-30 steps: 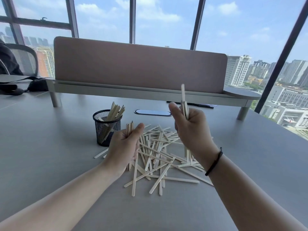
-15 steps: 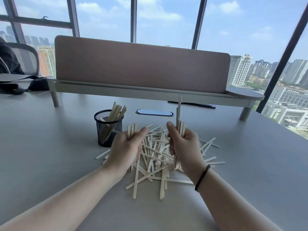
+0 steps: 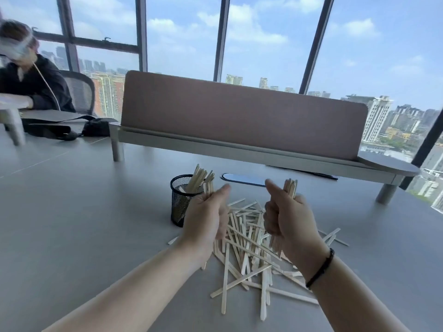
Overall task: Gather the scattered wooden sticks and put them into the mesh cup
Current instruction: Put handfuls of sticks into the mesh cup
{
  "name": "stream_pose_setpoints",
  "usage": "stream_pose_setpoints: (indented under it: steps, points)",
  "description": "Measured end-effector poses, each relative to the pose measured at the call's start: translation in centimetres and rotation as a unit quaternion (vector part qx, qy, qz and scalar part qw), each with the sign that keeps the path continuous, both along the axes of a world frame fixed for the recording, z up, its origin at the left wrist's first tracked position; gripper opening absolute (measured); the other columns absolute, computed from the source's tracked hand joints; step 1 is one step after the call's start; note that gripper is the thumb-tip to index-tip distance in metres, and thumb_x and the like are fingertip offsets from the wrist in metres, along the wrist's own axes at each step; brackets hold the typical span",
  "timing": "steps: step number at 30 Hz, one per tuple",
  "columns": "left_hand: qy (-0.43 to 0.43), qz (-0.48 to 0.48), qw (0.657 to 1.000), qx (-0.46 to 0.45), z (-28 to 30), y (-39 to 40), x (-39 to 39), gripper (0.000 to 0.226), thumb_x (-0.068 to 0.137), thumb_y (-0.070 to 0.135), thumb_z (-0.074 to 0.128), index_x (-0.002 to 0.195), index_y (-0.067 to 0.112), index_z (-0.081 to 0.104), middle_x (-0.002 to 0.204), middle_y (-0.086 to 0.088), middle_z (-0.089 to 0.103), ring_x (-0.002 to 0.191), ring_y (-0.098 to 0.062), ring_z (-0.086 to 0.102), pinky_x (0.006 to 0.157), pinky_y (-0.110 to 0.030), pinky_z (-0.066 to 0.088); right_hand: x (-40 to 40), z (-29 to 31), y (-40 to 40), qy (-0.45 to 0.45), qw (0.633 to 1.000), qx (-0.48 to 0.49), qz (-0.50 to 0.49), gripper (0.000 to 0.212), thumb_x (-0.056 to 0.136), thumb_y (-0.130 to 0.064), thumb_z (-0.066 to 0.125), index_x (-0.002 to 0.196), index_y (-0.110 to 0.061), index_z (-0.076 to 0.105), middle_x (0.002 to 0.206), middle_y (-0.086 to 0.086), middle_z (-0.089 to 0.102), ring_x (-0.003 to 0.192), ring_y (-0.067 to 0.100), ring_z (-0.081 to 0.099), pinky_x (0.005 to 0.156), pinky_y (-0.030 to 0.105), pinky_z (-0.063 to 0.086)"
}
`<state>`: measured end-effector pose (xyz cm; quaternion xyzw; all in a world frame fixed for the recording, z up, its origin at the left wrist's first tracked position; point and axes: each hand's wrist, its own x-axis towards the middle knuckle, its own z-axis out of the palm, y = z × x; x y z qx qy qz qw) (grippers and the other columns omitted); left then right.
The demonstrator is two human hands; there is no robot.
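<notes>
A black mesh cup (image 3: 180, 204) stands on the grey table, with several wooden sticks leaning upright inside it. To its right lies a loose pile of scattered wooden sticks (image 3: 247, 255). My left hand (image 3: 206, 219) grips a small upright bundle of sticks just right of the cup's rim, partly hiding the cup. My right hand (image 3: 288, 221) holds another upright bundle of sticks (image 3: 290, 188) above the pile, thumb raised. A black band sits on my right wrist.
A low shelf with a pinkish divider panel (image 3: 239, 116) crosses the table behind the cup. A flat dark oval cable cover (image 3: 244, 179) lies beyond the pile. At the far left sits a person (image 3: 28, 80) by a mesh chair, with a black bag (image 3: 72, 129) on the table.
The camera has tilted up and swung left, bringing the seated person into sight. Both hands lifted a little with their bundles; the tall stick in my right hand's bundle now sits level with the others.
</notes>
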<state>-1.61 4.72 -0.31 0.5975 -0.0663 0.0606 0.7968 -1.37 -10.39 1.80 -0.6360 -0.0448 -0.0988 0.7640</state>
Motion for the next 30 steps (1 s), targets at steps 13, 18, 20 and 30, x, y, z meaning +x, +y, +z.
stream_pose_setpoints:
  steps: [13,18,20,30]
  points:
    - [0.015,0.130,0.990,0.050,6.9,7.9,10.7,0.051,0.093,0.037,0.062,0.050,0.018,0.041,0.042,-0.001,0.038,0.039,-0.020,0.036,0.048,-0.031,0.038,6.7,4.7,10.5,-0.012,0.994,0.079,0.067,0.057,0.096,-0.031,0.059,0.051,-0.023,0.026,0.041,-0.002,0.021,0.037,0.013,0.016,0.042,0.021,0.018]
    - [-0.034,0.175,0.964,0.197,4.1,9.0,11.3,0.028,0.091,0.035,0.063,0.076,0.012,0.071,0.066,-0.001,0.073,0.071,-0.021,0.071,0.080,-0.040,0.059,9.0,5.5,12.3,-0.020,0.995,0.086,0.054,0.064,0.097,-0.041,0.058,0.042,-0.025,0.029,0.042,-0.002,0.022,0.036,0.015,0.021,0.043,0.024,0.023]
    - [-0.047,0.197,0.958,0.203,3.5,9.4,11.0,0.025,0.092,0.037,0.062,0.084,0.016,0.073,0.079,0.001,0.076,0.082,-0.015,0.072,0.076,-0.029,0.053,10.0,5.7,13.1,-0.022,0.996,0.071,0.044,0.067,0.095,-0.048,0.058,0.040,-0.025,0.029,0.042,-0.002,0.023,0.036,0.015,0.023,0.044,0.025,0.025]
    - [-0.169,0.291,0.930,0.146,6.1,10.3,9.2,0.012,0.097,0.037,0.060,0.094,0.027,0.067,0.092,0.021,0.069,0.085,0.018,0.060,0.076,-0.007,0.043,12.2,4.1,14.5,-0.051,0.998,-0.013,0.019,0.038,0.093,-0.025,0.067,0.061,-0.015,0.048,0.047,0.000,0.053,0.045,0.016,0.055,0.063,0.035,0.058]
